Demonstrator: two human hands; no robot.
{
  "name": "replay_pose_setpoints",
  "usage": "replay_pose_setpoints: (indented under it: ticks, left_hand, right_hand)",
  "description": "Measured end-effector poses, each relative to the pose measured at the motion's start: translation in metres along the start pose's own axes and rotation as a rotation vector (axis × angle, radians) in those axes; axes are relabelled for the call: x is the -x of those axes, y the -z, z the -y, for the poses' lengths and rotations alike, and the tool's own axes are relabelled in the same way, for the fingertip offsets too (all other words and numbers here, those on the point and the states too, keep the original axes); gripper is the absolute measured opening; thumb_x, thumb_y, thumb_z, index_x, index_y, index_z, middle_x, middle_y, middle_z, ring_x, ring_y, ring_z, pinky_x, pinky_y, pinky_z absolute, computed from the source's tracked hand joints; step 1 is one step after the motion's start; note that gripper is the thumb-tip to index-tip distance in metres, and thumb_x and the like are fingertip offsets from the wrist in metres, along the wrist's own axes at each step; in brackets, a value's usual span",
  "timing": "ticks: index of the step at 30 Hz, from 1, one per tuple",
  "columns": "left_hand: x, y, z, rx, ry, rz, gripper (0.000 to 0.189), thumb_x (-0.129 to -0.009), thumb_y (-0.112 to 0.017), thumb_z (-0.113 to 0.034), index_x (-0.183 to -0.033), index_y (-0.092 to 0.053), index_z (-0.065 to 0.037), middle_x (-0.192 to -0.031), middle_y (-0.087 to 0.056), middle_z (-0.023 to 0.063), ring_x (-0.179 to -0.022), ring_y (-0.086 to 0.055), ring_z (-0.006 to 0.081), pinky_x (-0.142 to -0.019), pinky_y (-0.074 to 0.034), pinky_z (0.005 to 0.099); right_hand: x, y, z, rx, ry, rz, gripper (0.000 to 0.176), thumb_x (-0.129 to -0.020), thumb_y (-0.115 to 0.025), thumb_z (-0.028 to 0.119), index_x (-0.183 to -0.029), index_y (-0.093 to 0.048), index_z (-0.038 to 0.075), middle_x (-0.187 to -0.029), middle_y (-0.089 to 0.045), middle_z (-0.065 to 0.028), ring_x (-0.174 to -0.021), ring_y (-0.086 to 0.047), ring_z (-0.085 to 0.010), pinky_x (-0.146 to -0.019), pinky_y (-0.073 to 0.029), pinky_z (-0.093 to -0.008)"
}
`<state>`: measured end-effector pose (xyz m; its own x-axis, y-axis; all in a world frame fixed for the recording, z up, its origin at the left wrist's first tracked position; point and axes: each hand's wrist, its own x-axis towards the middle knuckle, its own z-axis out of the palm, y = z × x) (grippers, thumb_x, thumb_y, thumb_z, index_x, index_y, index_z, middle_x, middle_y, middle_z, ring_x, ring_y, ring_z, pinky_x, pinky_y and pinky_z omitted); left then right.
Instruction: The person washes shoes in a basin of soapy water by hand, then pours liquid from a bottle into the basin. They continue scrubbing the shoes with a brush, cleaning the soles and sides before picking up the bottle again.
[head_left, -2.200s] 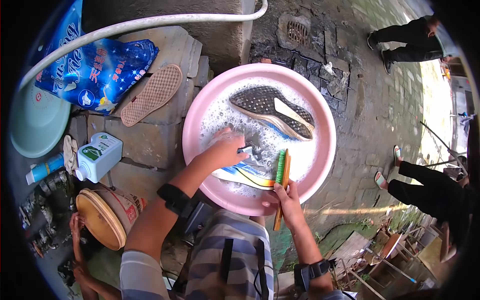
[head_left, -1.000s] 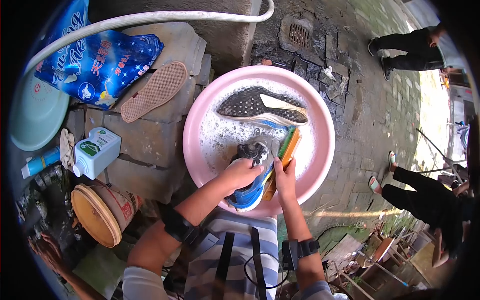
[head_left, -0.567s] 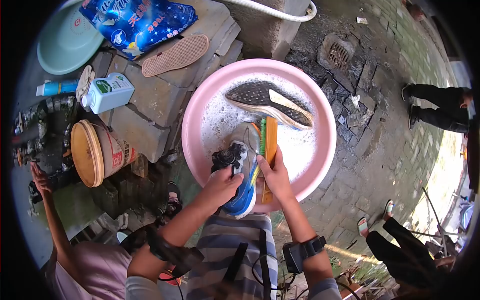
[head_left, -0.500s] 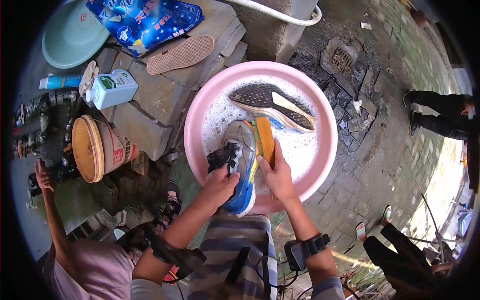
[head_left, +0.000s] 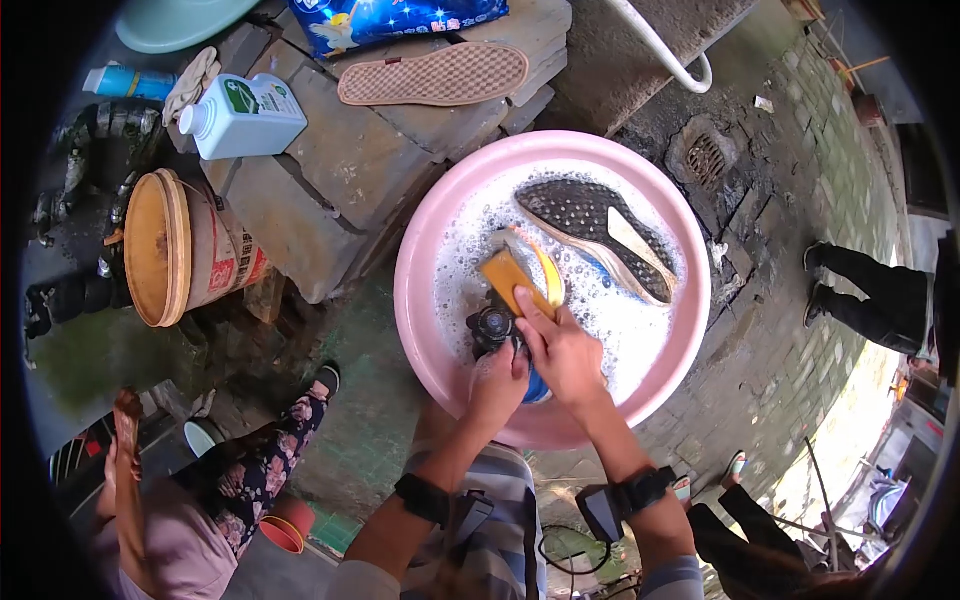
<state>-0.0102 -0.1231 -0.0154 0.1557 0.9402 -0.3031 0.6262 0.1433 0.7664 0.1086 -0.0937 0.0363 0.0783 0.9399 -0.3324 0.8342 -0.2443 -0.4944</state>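
A pink basin [head_left: 425, 375] holds foamy water. My left hand [head_left: 498, 385] is closed on a grey and blue shoe [head_left: 537, 388], low in the suds at the basin's near side. My right hand [head_left: 565, 360] grips a wooden brush [head_left: 517, 280], which lies over the shoe; its bristles are hidden. Beyond them, a second shoe [head_left: 585, 215] floats sole up in the foam. The first shoe's laces and black tongue area show beside my left hand.
On the stone ledge [head_left: 370, 150] at upper left are an insole [head_left: 435, 75], a white bottle [head_left: 250, 115] and a blue bag [head_left: 390, 20]. A bucket [head_left: 195, 250] stands left. One person [head_left: 180, 530] is at lower left, others at right.
The held shoe has gone from above the water down into the foam. The brush has turned from upright along the shoe's side to slanting across it. The view has shifted.
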Motion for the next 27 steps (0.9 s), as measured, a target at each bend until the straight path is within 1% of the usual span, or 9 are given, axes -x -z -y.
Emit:
replay_pose_setpoints:
  ticks: [2, 5, 10, 12, 16, 20, 22, 24, 27]
  left_hand:
    - [-0.003, 0.011, -0.020, -0.140, 0.036, 0.089, 0.020, -0.086, -0.051, -0.020, -0.083, -0.054, 0.000, -0.069, -0.058, 0.0234, -0.068, -0.056, 0.0421, -0.062, -0.042, 0.0497]
    - [0.000, 0.011, -0.017, -0.113, -0.055, -0.035, 0.022, -0.086, -0.051, -0.021, -0.077, -0.052, -0.001, -0.062, -0.055, 0.0220, -0.061, -0.055, 0.0415, -0.058, -0.041, 0.0509]
    - [-0.002, 0.014, -0.017, 0.008, 0.026, 0.027, 0.020, -0.085, -0.051, -0.021, -0.079, -0.053, -0.001, -0.064, -0.056, 0.0218, -0.062, -0.055, 0.0415, -0.059, -0.042, 0.0507]
    - [0.000, 0.018, -0.018, 0.012, 0.121, 0.165, 0.021, -0.084, -0.050, -0.018, -0.091, -0.057, 0.001, -0.073, -0.059, 0.0229, -0.071, -0.058, 0.0389, -0.066, -0.045, 0.0480]
    - [0.007, 0.007, -0.017, 0.022, 0.035, 0.022, 0.015, -0.080, -0.055, -0.017, -0.083, -0.054, -0.002, -0.063, -0.056, 0.0201, -0.061, -0.057, 0.0385, -0.057, -0.043, 0.0497]
    - [0.002, 0.012, -0.015, -0.042, -0.021, 0.128, 0.013, -0.082, -0.055, -0.016, -0.084, -0.055, -0.003, -0.061, -0.055, 0.0193, -0.058, -0.056, 0.0376, -0.055, -0.044, 0.0480]
    - [0.005, 0.018, -0.016, -0.023, 0.014, 0.178, 0.017, -0.082, -0.053, -0.017, -0.090, -0.056, -0.001, -0.065, -0.057, 0.0209, -0.062, -0.058, 0.0369, -0.058, -0.045, 0.0465]
    - [0.000, 0.021, -0.020, 0.001, 0.025, 0.207, 0.023, -0.083, -0.051, -0.017, -0.096, -0.057, 0.000, -0.070, -0.059, 0.0226, -0.067, -0.059, 0.0362, -0.061, -0.046, 0.0451]
    - [0.001, 0.018, -0.016, 0.115, 0.050, 0.185, 0.025, -0.088, -0.047, -0.020, -0.099, -0.054, 0.001, -0.070, -0.058, 0.0232, -0.067, -0.058, 0.0386, -0.064, -0.046, 0.0469]
  right_hand:
    - [-0.048, -0.011, -0.001, 0.127, 0.149, -0.195, 0.030, -0.088, -0.051, 0.036, -0.117, -0.058, 0.030, -0.086, -0.060, -0.0127, -0.064, -0.061, -0.0280, -0.053, -0.048, -0.0363]
    - [-0.082, -0.012, 0.004, 0.220, 0.121, -0.135, 0.027, -0.088, -0.049, 0.036, -0.111, -0.060, 0.028, -0.075, -0.059, -0.0132, -0.061, -0.061, -0.0282, -0.052, -0.048, -0.0394]
    - [0.003, 0.004, -0.009, 0.188, 0.148, -0.056, 0.036, -0.085, -0.056, 0.034, -0.121, -0.055, 0.032, -0.067, -0.053, -0.0096, -0.053, -0.058, -0.0257, -0.046, -0.047, -0.0360]
    - [0.035, 0.023, 0.000, 0.159, 0.052, 0.042, 0.040, -0.082, -0.061, 0.027, -0.121, -0.055, 0.031, -0.066, -0.053, -0.0076, -0.050, -0.054, -0.0241, -0.046, -0.045, -0.0347]
    - [-0.008, 0.025, 0.000, 0.378, 0.188, 0.049, 0.033, -0.083, -0.058, 0.030, -0.116, -0.059, 0.029, -0.067, -0.054, -0.0080, -0.051, -0.057, -0.0243, -0.045, -0.045, -0.0334]
    - [-0.090, -0.011, -0.016, 0.610, 0.283, 0.014, 0.023, -0.086, -0.052, 0.036, -0.104, -0.063, 0.025, -0.068, -0.055, -0.0107, -0.054, -0.060, -0.0269, -0.048, -0.047, -0.0386]
    - [-0.082, -0.013, -0.016, 0.621, 0.250, 0.074, 0.025, -0.087, -0.051, 0.034, -0.109, -0.061, 0.028, -0.075, -0.058, -0.0117, -0.056, -0.060, -0.0264, -0.047, -0.047, -0.0382]
    - [-0.070, -0.002, 0.003, 0.447, 0.180, -0.086, 0.030, -0.088, -0.050, 0.035, -0.116, -0.058, 0.030, -0.077, -0.059, -0.0124, -0.056, -0.060, -0.0263, -0.046, -0.046, -0.0380]
    - [-0.007, 0.017, 0.002, 0.354, 0.137, -0.033, 0.040, -0.084, -0.060, 0.026, -0.123, -0.054, 0.030, -0.066, -0.054, -0.0090, -0.052, -0.056, -0.0248, -0.046, -0.045, -0.0353]
